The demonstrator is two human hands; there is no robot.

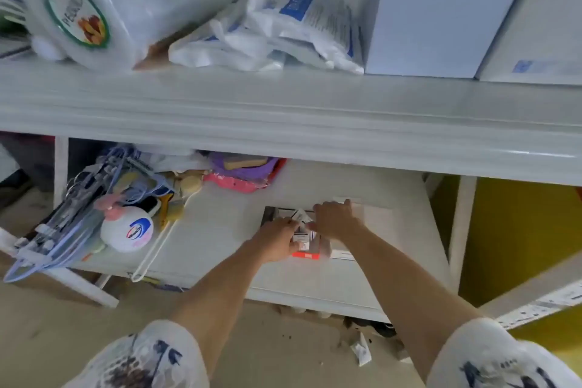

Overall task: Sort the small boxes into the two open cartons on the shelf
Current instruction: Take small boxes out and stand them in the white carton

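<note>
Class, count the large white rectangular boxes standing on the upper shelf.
2: one tall white rectangular box at upper right, and another white box touching its right side, cut off by the frame. More may be hidden.

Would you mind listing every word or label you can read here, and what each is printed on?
"PEKING", roughly: round label on the white plastic bag, blurred.
"Walch", roughly: white pump bottle, blurred.
Blue print on the crumpled bags: unreadable.
Print on the small boxes under both hands: too small.

Head camera, looking forward and steeply down

A single wide-angle view from above the lower shelf [220, 230], close to both outstretched forearms; the upper shelf [283, 113] crosses mid-frame, the floor [63, 318] below.
</note>
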